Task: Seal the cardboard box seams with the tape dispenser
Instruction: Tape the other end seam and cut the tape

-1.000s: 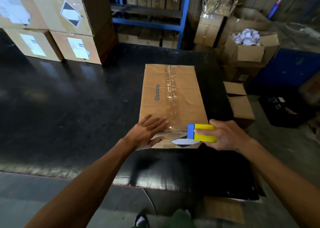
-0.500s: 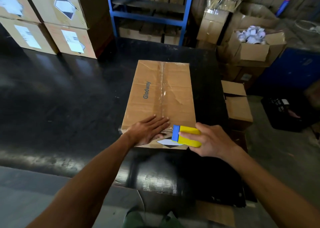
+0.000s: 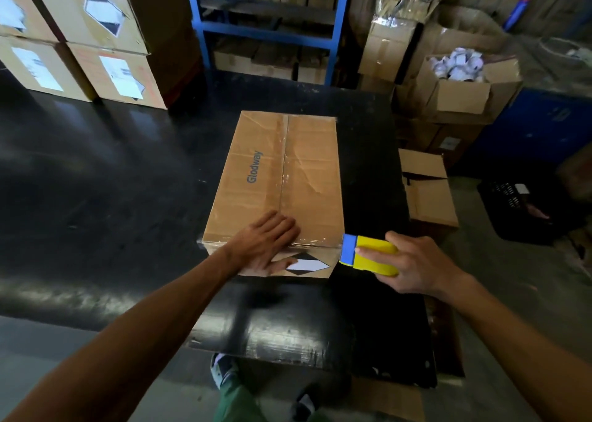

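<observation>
A brown cardboard box [image 3: 282, 178] printed "Glodway" lies on the black table [image 3: 96, 197], with clear tape along its centre seam and across its near top edge. My left hand [image 3: 266, 242] lies flat on the near edge of the box, fingers spread on top and thumb down over the front face by a black-and-white diamond label [image 3: 307, 264]. My right hand [image 3: 416, 264] grips the yellow and blue tape dispenser [image 3: 368, 255]. Its blue end touches the near right corner of the box.
Stacked labelled cartons [image 3: 83, 37] stand at the table's far left. A blue shelf rack [image 3: 266, 27] is behind the table. Open cartons [image 3: 461, 91] and a smaller box [image 3: 426, 191] crowd the floor to the right, beside a black crate [image 3: 519, 210]. My feet show below the table edge.
My right hand has drawn the dispenser rightward along the box's near edge to its right corner. My left hand stays pressed on that edge, and the view has come closer.
</observation>
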Demonstrator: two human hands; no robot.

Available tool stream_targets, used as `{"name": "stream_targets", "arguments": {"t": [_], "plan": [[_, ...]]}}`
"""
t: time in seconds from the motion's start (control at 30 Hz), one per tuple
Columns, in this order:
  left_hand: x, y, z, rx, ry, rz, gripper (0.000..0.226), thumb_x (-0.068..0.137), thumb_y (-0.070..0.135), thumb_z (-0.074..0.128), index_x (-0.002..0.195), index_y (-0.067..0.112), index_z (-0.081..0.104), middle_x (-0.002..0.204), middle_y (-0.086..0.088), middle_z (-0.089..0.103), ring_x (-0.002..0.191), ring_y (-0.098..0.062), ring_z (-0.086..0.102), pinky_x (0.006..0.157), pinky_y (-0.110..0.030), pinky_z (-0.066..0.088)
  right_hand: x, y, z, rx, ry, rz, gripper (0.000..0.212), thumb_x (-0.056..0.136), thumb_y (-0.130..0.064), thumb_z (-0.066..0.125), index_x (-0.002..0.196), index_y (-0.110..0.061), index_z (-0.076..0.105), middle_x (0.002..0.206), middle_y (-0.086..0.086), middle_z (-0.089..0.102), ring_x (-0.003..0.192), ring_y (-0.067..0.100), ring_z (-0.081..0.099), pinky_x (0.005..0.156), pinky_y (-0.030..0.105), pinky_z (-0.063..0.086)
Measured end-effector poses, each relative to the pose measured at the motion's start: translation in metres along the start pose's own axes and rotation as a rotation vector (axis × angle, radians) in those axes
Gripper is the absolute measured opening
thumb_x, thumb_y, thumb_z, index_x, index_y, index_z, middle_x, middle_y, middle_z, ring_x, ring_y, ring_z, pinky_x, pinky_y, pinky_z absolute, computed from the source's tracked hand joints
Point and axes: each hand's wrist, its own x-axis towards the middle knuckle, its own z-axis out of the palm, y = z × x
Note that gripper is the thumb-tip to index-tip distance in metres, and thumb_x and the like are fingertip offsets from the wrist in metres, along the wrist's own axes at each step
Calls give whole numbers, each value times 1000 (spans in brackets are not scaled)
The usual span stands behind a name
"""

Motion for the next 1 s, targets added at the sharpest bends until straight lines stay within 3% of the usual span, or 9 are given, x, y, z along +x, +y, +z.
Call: {"name": "stream_targets", "arguments": {"t": [0.03, 0.17, 0.47, 0.83, 0.9, 1.0], "plan": [[12, 8, -1, 3, 19, -6, 68, 101, 57, 34, 146, 7, 46, 141, -21, 53, 132, -36, 49, 119, -50, 27, 0, 1, 2, 8, 14, 0, 64, 68, -44, 79, 129, -34, 63, 90, 9, 57, 58, 21, 55, 46, 22, 31], [37, 31, 8, -13, -2, -11, 64, 105, 54, 24, 156, 15, 30, 162, -16, 29, 149, -33, 27, 119, -52, 25, -1, 2, 5, 23, 43, 17, 62, 67, -44, 79, 127, -35, 65, 88, 9, 57, 56, 22, 52, 46, 22, 28], [35, 24, 15, -5, -40, 17, 63, 107, 51, 24, 156, 13, 30, 162, -11, 28, 150, -27, 26, 120, -48, 26, -32, 40, 3, 49, 136, -64, 50, 85, -56, 61, 132, -40, 56, 85, 5, 55, 56, 19, 53, 40, 27, 39], [37, 29, 10, -18, -66, 2, 62, 107, 48, 23, 154, 10, 33, 161, -13, 32, 149, -29, 29, 120, -49, 27, -4, -2, 49, -104, 185, 20, 45, 72, -40, 72, 115, -26, 72, 88, 13, 61, 63, 26, 60, 45, 32, 48], [39, 31, 9, -38, -73, -2, 62, 107, 48, 24, 155, 10, 32, 161, -13, 30, 150, -29, 27, 120, -49, 27, -1, -14, 61, -156, 120, -1, 49, 65, -35, 77, 112, -23, 71, 87, 14, 60, 59, 28, 59, 44, 33, 47], [38, 30, 11, -42, -76, -17, 62, 107, 50, 24, 155, 11, 34, 161, -13, 31, 149, -29, 29, 120, -48, 28, 2, -32, 75, -99, 57, 126, 54, 56, -34, 84, 107, -24, 71, 83, 13, 59, 57, 29, 58, 43, 31, 46]]}}
